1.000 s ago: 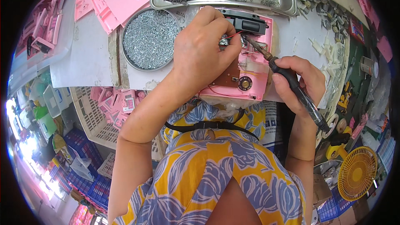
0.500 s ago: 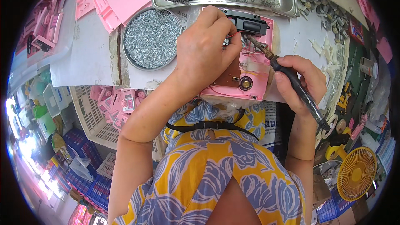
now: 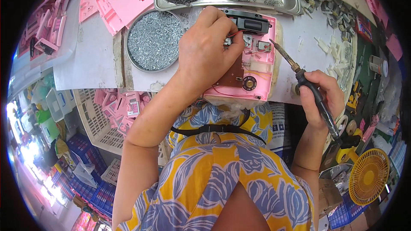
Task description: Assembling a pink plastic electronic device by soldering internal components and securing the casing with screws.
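Note:
My right hand (image 3: 324,98) is wrapped round a soldering iron (image 3: 317,96) with a black handle; its tip points at the right rim of a pink plastic housing (image 3: 262,89). My left hand (image 3: 205,45) reaches over the housing, thumb and fingers pinched at a thin red wire (image 3: 240,32). Inside the housing lie a brown circuit board (image 3: 231,76), partly covered by my left hand, a round speaker (image 3: 249,83), a small metal motor (image 3: 263,46) and a black oblong part (image 3: 252,25) along the far edge.
A round tin of small screws (image 3: 153,40) stands left of the housing. Behind it is a metal tray (image 3: 291,6) of springs. Pink panels (image 3: 124,4) lie far left, white plastic pieces (image 3: 336,47) to the right. A crate (image 3: 96,124) and a yellow fan (image 3: 369,175) sit lower down.
My right hand has drawn the soldering iron back to the right, its tip leaving the wires near my left fingers. The left hand stays pinched, shifted slightly left with the housing in view.

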`<state>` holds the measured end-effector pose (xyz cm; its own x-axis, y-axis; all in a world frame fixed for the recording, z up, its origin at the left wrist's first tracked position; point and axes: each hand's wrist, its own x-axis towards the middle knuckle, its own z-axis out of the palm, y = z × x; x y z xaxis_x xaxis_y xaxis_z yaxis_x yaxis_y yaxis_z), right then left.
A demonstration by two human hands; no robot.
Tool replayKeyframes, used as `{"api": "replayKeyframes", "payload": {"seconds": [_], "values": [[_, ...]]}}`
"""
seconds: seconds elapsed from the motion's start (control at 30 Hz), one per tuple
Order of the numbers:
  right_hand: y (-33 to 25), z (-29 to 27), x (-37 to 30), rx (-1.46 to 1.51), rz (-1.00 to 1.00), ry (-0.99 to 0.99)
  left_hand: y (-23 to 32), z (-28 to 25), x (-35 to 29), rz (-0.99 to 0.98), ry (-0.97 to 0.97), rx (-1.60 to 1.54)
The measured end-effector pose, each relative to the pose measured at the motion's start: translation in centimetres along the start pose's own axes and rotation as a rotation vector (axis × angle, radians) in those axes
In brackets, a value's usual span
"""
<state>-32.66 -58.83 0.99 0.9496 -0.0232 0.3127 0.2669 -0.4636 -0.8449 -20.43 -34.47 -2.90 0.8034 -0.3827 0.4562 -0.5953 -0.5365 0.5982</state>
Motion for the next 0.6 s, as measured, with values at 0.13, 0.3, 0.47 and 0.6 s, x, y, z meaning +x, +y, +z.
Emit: {"api": "replayKeyframes", "payload": {"seconds": [0.13,0.3,0.47,0.6], "values": [[0.3,-0.3,-0.2,0.002,0.021,0.019,0.2,-0.2,0.1,-0.011,-0.006,0.003],[0.6,-0.6,-0.3,-0.015,0.009,0.032,0.2,-0.6,0.1,-0.028,-0.023,-0.001],[0.4,-2.2,-1.3,-0.07,0.053,0.097,3.1,-2.7,-0.5,-0.084,-0.054,-0.131],[0.3,-2.5,-1.4,-0.074,0.061,0.131,4.9,-2.7,-0.3,0.185,-0.485,-0.018]]}}
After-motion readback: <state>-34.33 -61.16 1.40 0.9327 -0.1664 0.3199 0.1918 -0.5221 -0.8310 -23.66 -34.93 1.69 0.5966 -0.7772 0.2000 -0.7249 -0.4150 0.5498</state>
